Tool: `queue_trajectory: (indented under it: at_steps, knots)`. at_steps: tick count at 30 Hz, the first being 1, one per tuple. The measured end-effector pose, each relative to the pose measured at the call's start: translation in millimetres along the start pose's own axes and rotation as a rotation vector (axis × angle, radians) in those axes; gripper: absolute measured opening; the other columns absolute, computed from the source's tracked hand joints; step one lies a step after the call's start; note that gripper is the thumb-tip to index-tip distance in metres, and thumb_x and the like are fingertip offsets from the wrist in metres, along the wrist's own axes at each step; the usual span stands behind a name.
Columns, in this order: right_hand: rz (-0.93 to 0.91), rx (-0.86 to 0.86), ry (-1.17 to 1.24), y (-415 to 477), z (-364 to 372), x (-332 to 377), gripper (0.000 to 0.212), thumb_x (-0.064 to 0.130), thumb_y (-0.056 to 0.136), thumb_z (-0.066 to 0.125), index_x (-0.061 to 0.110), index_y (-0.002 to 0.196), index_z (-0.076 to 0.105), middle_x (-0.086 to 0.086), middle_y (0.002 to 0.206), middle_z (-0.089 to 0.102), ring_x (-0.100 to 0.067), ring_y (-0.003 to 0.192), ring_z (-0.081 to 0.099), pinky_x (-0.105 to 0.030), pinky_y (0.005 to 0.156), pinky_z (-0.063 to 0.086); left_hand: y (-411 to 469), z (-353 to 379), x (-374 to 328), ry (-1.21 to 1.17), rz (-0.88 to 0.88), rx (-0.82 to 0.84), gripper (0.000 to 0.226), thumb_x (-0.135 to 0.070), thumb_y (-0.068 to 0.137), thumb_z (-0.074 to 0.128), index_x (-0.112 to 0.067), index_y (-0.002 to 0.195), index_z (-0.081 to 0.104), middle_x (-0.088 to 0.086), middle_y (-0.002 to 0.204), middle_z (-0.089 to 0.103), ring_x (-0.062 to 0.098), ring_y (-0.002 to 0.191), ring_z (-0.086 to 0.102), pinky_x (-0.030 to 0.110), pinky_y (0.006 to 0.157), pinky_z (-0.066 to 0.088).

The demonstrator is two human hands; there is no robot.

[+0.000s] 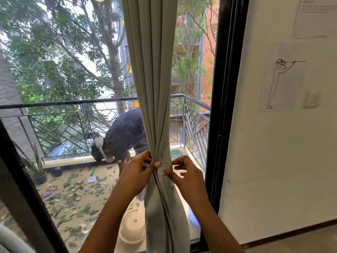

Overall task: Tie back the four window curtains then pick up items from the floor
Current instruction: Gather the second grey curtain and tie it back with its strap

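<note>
Curtain (155,88) is bunched into one column in the middle of the window, with a tie band (165,160) of the same cloth cinched round it low down. Left grip (138,172) pinches the folds right at the cinch. Right grip (186,174) nips the band's edge on the other side.

Worry: the knot looks unfinished to me. If either pinch lets go early, the band probably slackens and the folds spill back over the glass.

Right of the curtain are the black window frame (224,88) and a wall with a line drawing (284,79). Behind the curtain, through the glass, a person (125,132) bends over a balcony littered with leaves (73,189). Below it there's a white plastic thing (131,229), can't tell what. Nothing blocks the hands.
</note>
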State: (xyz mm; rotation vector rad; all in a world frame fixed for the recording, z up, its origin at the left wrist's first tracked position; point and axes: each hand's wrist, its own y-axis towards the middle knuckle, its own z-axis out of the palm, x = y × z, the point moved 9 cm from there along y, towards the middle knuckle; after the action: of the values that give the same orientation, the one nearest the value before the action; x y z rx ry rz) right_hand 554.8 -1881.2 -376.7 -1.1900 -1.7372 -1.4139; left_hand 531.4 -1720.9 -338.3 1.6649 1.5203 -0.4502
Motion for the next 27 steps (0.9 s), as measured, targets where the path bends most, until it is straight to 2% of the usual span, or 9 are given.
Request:
queue_trajectory:
  at_steps: [2, 5, 7, 11, 16, 19, 22, 25, 27]
  knots:
    - [-0.160, -0.155, -0.153, -22, -8, 21, 0.018, 0.041, 0.077, 0.071, 0.030, 0.083, 0.059, 0.014, 0.083, 0.062, -0.005, 0.079, 0.058, -0.029, 0.069, 0.050, 2, -1, 3, -0.011, -0.013, -0.016, 0.022, -0.026, 0.091, 0.062, -0.021, 0.112, 0.063, -0.007, 0.092, 0.064, 0.017, 0.086, 0.067, 0.045, 0.081, 0.058]
    - [-0.088, 0.007, -0.222, -41, 16, 20, 0.038, 0.063, 0.072, 0.053, 0.029, 0.084, 0.062, 0.012, 0.080, 0.064, -0.006, 0.076, 0.060, -0.031, 0.069, 0.051, 6, -1, 4, -0.025, -0.012, -0.031, 0.023, -0.028, 0.089, 0.064, -0.019, 0.110, 0.064, -0.005, 0.090, 0.064, 0.019, 0.083, 0.067, 0.045, 0.075, 0.059]
    - [-0.003, 0.115, -0.315, -44, 30, 10, 0.048, 0.069, 0.067, 0.055, 0.031, 0.095, 0.058, 0.014, 0.087, 0.063, -0.005, 0.081, 0.060, -0.030, 0.073, 0.051, 8, 1, 8, -0.025, -0.008, -0.038, 0.024, -0.037, 0.087, 0.065, -0.025, 0.107, 0.064, -0.008, 0.087, 0.065, 0.019, 0.081, 0.067, 0.051, 0.080, 0.057]
    - [0.040, 0.231, -0.411, -37, 35, 5, 0.040, 0.056, 0.079, 0.062, 0.024, 0.103, 0.059, 0.013, 0.086, 0.052, -0.010, 0.084, 0.052, -0.025, 0.073, 0.041, 13, 5, 20, -0.014, -0.009, -0.028, 0.036, -0.067, 0.073, 0.054, -0.044, 0.101, 0.060, -0.015, 0.082, 0.067, 0.015, 0.081, 0.068, 0.063, 0.094, 0.045]
    - [-0.183, 0.071, -0.306, -17, 12, 33, 0.036, 0.048, 0.080, 0.056, 0.024, 0.104, 0.063, 0.008, 0.108, 0.052, -0.011, 0.102, 0.051, -0.032, 0.087, 0.046, 16, 6, 19, -0.104, -0.014, -0.010, 0.021, -0.047, 0.082, 0.066, -0.035, 0.099, 0.066, -0.011, 0.089, 0.069, 0.013, 0.082, 0.067, 0.059, 0.093, 0.047]
    - [-0.323, 0.024, -0.244, 3, 0, 55, 0.026, 0.034, 0.080, 0.060, 0.019, 0.100, 0.062, 0.007, 0.106, 0.054, -0.008, 0.093, 0.056, -0.026, 0.080, 0.048, 15, 4, 16, -0.181, -0.024, -0.005, 0.022, -0.034, 0.083, 0.068, -0.019, 0.099, 0.069, 0.006, 0.091, 0.071, 0.024, 0.081, 0.066, 0.056, 0.085, 0.052]
    - [-0.374, 0.074, -0.272, 13, 5, 58, 0.027, 0.031, 0.082, 0.059, 0.017, 0.105, 0.063, 0.004, 0.104, 0.061, -0.010, 0.091, 0.060, -0.027, 0.081, 0.050, 13, -3, 20, -0.208, -0.029, -0.062, 0.021, -0.043, 0.079, 0.067, -0.023, 0.088, 0.067, 0.012, 0.086, 0.071, 0.033, 0.082, 0.068, 0.055, 0.078, 0.055]
    - [-0.405, 0.041, -0.246, 18, 0, 55, 0.019, 0.029, 0.082, 0.061, 0.017, 0.096, 0.062, 0.005, 0.097, 0.061, -0.010, 0.087, 0.059, -0.027, 0.077, 0.049, 7, 10, 23, -0.315, -0.015, 0.008, 0.013, -0.027, 0.093, 0.059, -0.021, 0.104, 0.062, 0.008, 0.099, 0.069, 0.023, 0.093, 0.068, 0.048, 0.085, 0.056]
    - [-0.402, 0.033, -0.241, 23, -1, 54, 0.018, 0.030, 0.080, 0.061, 0.018, 0.093, 0.060, 0.006, 0.097, 0.058, -0.011, 0.086, 0.059, -0.029, 0.075, 0.050, -4, 22, 26, -0.488, -0.008, 0.018, 0.031, -0.028, 0.088, 0.063, -0.031, 0.118, 0.054, -0.004, 0.117, 0.064, 0.015, 0.107, 0.064, 0.036, 0.088, 0.055]
